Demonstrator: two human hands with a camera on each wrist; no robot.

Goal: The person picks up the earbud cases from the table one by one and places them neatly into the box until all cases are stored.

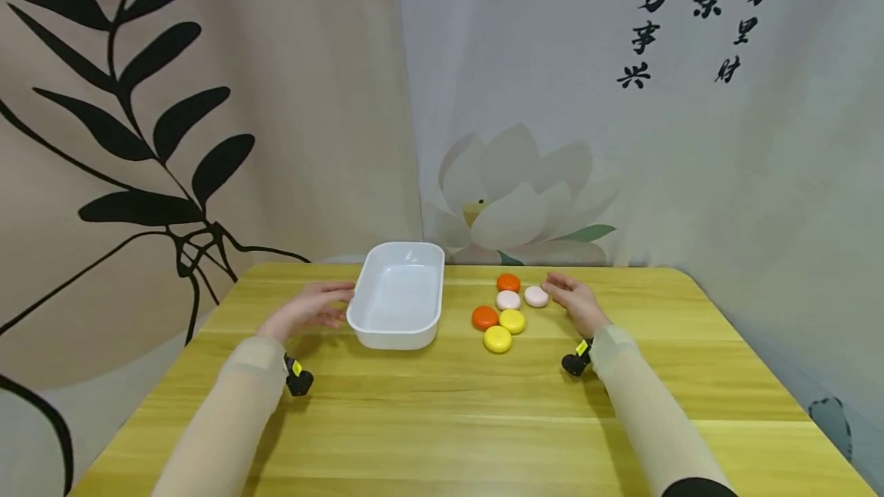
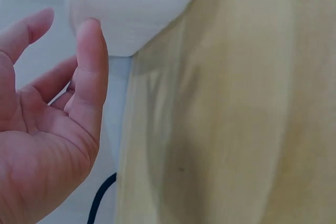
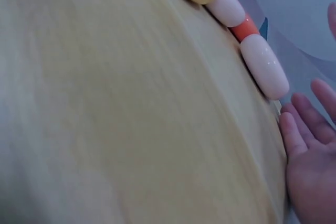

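Observation:
A white rectangular dish (image 1: 397, 297) stands on the wooden table (image 1: 442, 420), left of the middle. At its left side is my left hand (image 1: 314, 309), fingers loosely bent; in the left wrist view the fingertips come close to the dish wall (image 2: 131, 9), and I cannot tell if they touch. Right of the dish lie several smooth round discs: orange (image 1: 508, 283) (image 1: 485, 318), pale pink (image 1: 507, 300) (image 1: 536, 296) and yellow (image 1: 512, 320) (image 1: 497, 339). My right hand (image 1: 576, 301) is beside the rightmost pink disc (image 3: 265, 66), fingers extended and holding nothing.
Behind the table's far edge hangs a curtain (image 1: 331, 98) with a printed plant and lotus. A black camera is strapped to each wrist, the left one (image 1: 299, 380) and the right one (image 1: 577, 359) both low over the table.

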